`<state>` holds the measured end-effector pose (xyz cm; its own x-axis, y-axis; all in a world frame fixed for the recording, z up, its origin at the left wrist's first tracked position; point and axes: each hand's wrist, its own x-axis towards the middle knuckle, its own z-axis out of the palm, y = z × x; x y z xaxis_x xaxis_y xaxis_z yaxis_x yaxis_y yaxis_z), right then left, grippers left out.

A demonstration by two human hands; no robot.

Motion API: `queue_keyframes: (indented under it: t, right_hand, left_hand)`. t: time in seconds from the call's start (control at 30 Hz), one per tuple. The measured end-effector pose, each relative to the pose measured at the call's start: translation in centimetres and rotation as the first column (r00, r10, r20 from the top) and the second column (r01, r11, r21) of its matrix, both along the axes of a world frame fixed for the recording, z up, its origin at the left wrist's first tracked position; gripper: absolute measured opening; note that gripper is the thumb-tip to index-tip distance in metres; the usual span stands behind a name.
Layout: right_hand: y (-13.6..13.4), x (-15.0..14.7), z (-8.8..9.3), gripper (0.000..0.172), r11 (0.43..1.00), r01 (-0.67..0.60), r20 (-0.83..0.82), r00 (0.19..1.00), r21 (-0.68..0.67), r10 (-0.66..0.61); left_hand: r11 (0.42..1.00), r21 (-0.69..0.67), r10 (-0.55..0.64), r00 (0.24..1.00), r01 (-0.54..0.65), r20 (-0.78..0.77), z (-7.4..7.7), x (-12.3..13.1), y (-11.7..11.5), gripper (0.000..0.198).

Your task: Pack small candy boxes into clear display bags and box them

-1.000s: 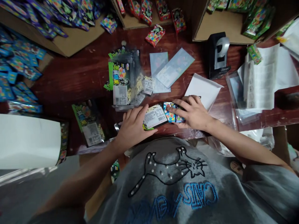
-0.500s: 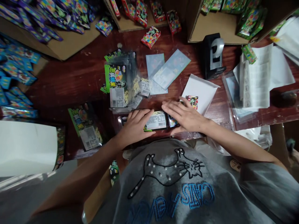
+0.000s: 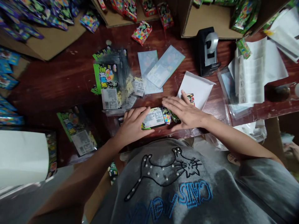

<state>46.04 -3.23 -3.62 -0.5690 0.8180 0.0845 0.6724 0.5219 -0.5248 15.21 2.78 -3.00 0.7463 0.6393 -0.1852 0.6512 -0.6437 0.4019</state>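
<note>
A clear plastic bag (image 3: 154, 117) with a white barcode label and a green end lies flat at the table's near edge. My left hand (image 3: 132, 126) spans its left part, fingers along the far side and thumb along the near side. Against the bag's right end are small candy boxes, a purple one (image 3: 166, 119) and a dark green one (image 3: 174, 116). My right hand (image 3: 185, 113) is cupped over them, thumb on the near side, and hides most of them. Behind its fingers, a red box (image 3: 190, 98) lies on a white paper sheet (image 3: 198, 88).
A stack of printed bags (image 3: 109, 84) stands behind my left hand, with another bag (image 3: 79, 132) to the left. Two pale bags (image 3: 165, 67) and a tape dispenser (image 3: 207, 53) lie farther back. Cardboard boxes (image 3: 210, 26) with candy boxes line the far edge; papers (image 3: 252, 71) lie right.
The view has shifted, so the table appears farther left. The purple and green boxes now show between the bag's right end and my right hand. Both hands stay in nearly the same place.
</note>
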Motion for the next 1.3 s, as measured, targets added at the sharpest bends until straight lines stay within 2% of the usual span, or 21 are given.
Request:
queue_keyframes:
  t: [0.07,0.13,0.3,0.37,0.43,0.57,0.77,0.87,0.97,1.1,1.2,1.3]
  right_hand:
    - [-0.3,0.3,-0.1,0.115,0.998,0.067,0.033,0.997,0.012,-0.067]
    - [-0.5,0.4,-0.4,0.109,0.995,0.095,0.055,0.994,0.025,-0.096]
    - [-0.8,-0.3,-1.0,0.092,0.999,0.026,0.033,0.999,0.03,-0.027]
    - [-0.8,-0.9,-1.0,0.093,0.999,0.025,0.029,0.999,0.039,-0.027]
    - [-0.8,-1.6,-0.9,0.099,0.996,0.079,0.045,0.996,0.049,-0.081]
    - [-1.0,-2.2,-0.8,0.099,0.985,0.161,0.07,0.984,0.055,-0.164]
    - [-0.1,-2.1,-1.4,0.112,0.998,-0.023,0.023,1.0,0.051,0.021]
    - [0.2,-2.3,-1.1,0.118,0.998,-0.005,-0.014,1.0,0.062,0.006]
    - [0.0,-0.4,0.5,0.119,0.989,0.081,-0.029,0.997,0.123,-0.078]
    - [-0.6,5.2,2.6,0.132,0.93,0.313,0.141,0.929,0.194,-0.342]
    - [-0.9,8.3,2.4,0.14,0.916,0.353,0.302,0.867,0.192,-0.397]
    - [-0.9,8.6,1.1,0.14,0.936,0.317,0.308,0.885,0.15,-0.349]
  left_hand:
    - [1.0,0.01,0.017,1.0,-0.017,-0.001,0.0,0.0,0.0,0.094]
    - [1.0,0.016,0.013,1.0,-0.013,-0.009,0.1,-0.1,0.2,0.095]
    - [0.998,0.04,-0.054,0.998,0.056,-0.034,0.3,-0.5,1.0,0.096]
    - [0.995,0.044,-0.084,0.996,0.086,-0.038,0.6,-0.7,1.3,0.094]
    - [0.994,0.045,-0.096,0.994,0.098,-0.042,0.9,-0.8,1.6,0.093]
    - [0.996,0.051,-0.07,0.996,0.073,-0.06,1.3,-0.8,1.8,0.092]
    - [0.994,-0.008,-0.107,0.994,0.107,-0.027,0.6,-0.8,1.4,0.093]
    - [0.995,-0.013,-0.101,0.995,0.101,-0.016,0.4,-0.9,1.1,0.093]
    - [0.997,0.007,-0.08,0.997,0.081,-0.013,0.8,-0.6,0.9,0.098]
    - [0.997,0.057,-0.061,0.995,0.057,0.076,2.1,2.6,0.6,0.105]
    - [0.99,0.071,-0.129,0.987,0.122,0.093,3.2,6.2,0.4,0.102]
    - [0.985,0.053,-0.166,0.986,0.165,0.019,3.7,7.6,0.1,0.107]
